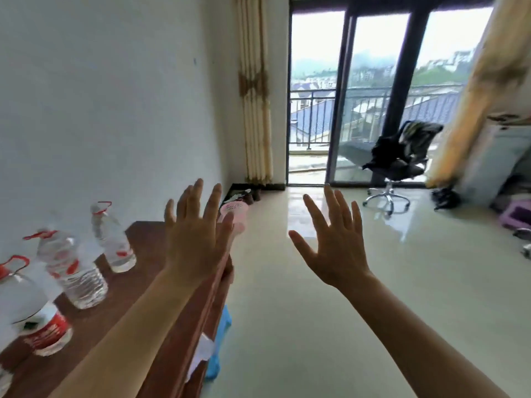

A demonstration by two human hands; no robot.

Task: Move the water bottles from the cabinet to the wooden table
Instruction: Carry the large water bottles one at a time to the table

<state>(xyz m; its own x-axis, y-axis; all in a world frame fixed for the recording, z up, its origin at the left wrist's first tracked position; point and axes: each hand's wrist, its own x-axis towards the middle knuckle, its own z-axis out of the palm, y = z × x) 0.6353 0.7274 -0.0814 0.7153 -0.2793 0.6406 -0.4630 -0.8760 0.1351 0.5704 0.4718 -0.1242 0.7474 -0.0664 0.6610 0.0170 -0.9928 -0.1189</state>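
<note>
Three large clear water bottles with red handles stand on a dark wooden surface [143,271] along the left wall: a far one [113,239], a middle one [71,271] and a near one [31,311] with a red label. My left hand [195,237] is raised over the surface's right edge, fingers spread, holding nothing. My right hand [333,239] is raised over the floor, fingers spread and empty. Neither hand touches a bottle.
A pink basket [234,212] sits past the wooden surface's far end. A blue object [218,340] lies on the floor beside it. A black office chair [399,162] stands by the glass balcony doors [370,104]. Curtains hang left and right; clutter fills the right side.
</note>
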